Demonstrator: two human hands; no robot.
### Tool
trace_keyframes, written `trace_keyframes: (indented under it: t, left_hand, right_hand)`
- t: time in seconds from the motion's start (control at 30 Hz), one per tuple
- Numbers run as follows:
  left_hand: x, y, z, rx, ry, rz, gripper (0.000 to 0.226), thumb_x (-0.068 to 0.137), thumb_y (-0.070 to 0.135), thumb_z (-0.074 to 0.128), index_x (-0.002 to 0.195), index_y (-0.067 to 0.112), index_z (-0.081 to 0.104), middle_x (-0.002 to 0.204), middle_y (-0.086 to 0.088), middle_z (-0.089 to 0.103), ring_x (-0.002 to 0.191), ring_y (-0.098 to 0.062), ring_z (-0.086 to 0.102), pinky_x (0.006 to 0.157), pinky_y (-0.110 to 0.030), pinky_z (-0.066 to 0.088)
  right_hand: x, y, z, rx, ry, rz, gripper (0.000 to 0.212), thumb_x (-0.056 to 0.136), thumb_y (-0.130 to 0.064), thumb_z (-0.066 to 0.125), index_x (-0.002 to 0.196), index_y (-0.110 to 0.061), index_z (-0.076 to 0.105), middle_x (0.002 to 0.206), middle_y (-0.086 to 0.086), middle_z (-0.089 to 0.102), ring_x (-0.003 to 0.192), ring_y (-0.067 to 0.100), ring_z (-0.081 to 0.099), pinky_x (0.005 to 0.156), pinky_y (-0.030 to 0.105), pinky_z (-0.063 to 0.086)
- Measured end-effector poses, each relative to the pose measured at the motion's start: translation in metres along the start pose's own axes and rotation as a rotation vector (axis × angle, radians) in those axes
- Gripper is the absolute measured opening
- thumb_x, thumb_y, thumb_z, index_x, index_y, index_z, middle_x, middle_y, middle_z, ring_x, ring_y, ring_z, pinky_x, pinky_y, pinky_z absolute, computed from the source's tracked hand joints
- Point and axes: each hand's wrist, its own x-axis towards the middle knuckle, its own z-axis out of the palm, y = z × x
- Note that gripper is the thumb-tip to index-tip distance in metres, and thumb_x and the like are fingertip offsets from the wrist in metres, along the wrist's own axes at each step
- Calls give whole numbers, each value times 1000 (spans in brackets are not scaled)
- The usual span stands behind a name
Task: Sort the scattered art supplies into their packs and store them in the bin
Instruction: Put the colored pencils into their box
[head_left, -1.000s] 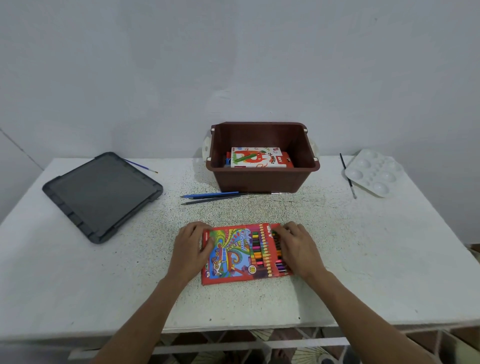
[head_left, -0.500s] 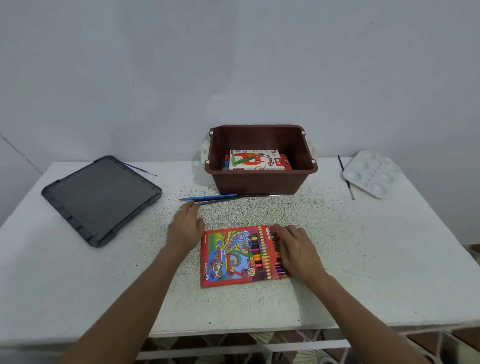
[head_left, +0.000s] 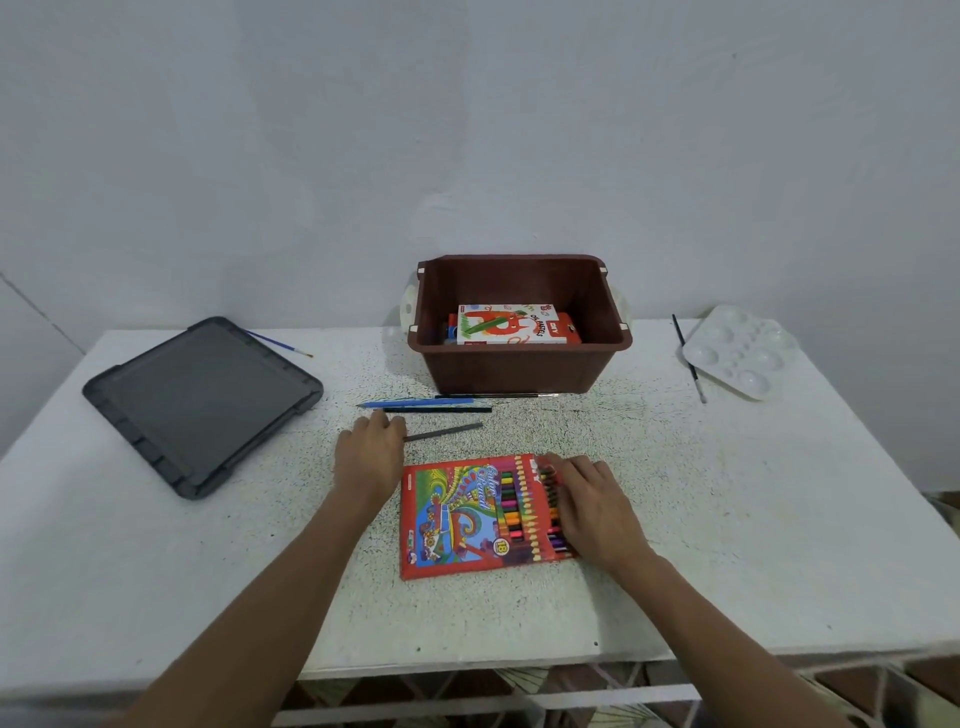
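Left hand (head_left: 370, 460) pinching a grey pencil (head_left: 444, 432)
The pencil lies just beyond the pencil pack (head_left: 457, 514) on the worktop (head_left: 727, 519); the right hand (head_left: 592, 512) rests flat on the pack's right end (fingers relaxed), with the bin (head_left: 519, 371) farther beyond.

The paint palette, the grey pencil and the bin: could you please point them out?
paint palette (head_left: 737, 354), head view, its middle.
grey pencil (head_left: 444, 432), head view, mid-shaft.
bin (head_left: 514, 371), head view, front wall.
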Motion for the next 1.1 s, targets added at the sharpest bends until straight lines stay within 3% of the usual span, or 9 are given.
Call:
trace_keyframes:
  t: [0.13,0.27,0.37,0.47,0.63,0.73,0.9,1.1]
  left_hand:
    - [-4,1,-3,-112,89,29,22,98,25,49,114,13,60,110,-6,63,97,-27,59,79,-39,45]
    - [-10,6,-5,-445,204,66,13,99,19,52,107,14,60,100,-3,64,86,-21,59,70,-34,47]
    - [-16,17,-12,-718,215,6,9,97,17,56,105,12,58,95,1,64,83,-13,61,70,-28,51]
    - [-23,28,-19,-1012,184,-143,9,93,16,64,100,12,59,90,4,69,81,-5,66,70,-15,53]
    - [-36,42,-32,-1500,-61,-261,14,92,4,64,103,3,56,92,-10,73,81,-20,74,66,-29,60]
    - [-42,49,-33,-1592,-181,-208,16,89,1,68,100,-1,57,93,-13,75,89,-27,73,73,-33,60]
    - [-47,63,-32,-1604,-237,-225,23,84,5,74,101,-2,59,91,-12,76,89,-22,72,79,-37,58]
    - [-52,63,-32,-1652,-252,-245,16,87,9,72,99,2,64,90,-6,76,82,-14,72,68,-27,58]
  right_hand:
    - [0,-1,-3,12,-25,-2,42,96,-33,37,130,-15,52,103,3,63,84,16,51,74,32,49]
    - [6,0,-9,51,-103,47,37,100,-24,45,136,-20,48,113,2,59,99,21,52,83,37,48]
    - [12,0,-10,52,-137,52,34,100,-23,48,133,-22,50,113,4,59,100,22,52,83,35,45]
    - [15,-2,-9,28,-104,70,30,98,-24,49,128,-21,54,111,6,59,96,25,54,81,38,47]
    - [20,-18,-11,71,-29,29,32,97,-20,54,128,-12,58,112,7,58,100,23,53,82,35,47]
    - [25,-29,-12,100,-6,-21,31,97,-24,56,126,-14,60,111,2,58,101,16,52,82,29,45]
    - [30,-43,-10,97,65,-120,21,94,-19,60,113,-12,67,98,2,60,88,17,53,74,23,37]
    - [26,-32,-14,43,83,-112,14,93,-14,61,105,-12,69,93,1,62,82,18,53,69,28,41]
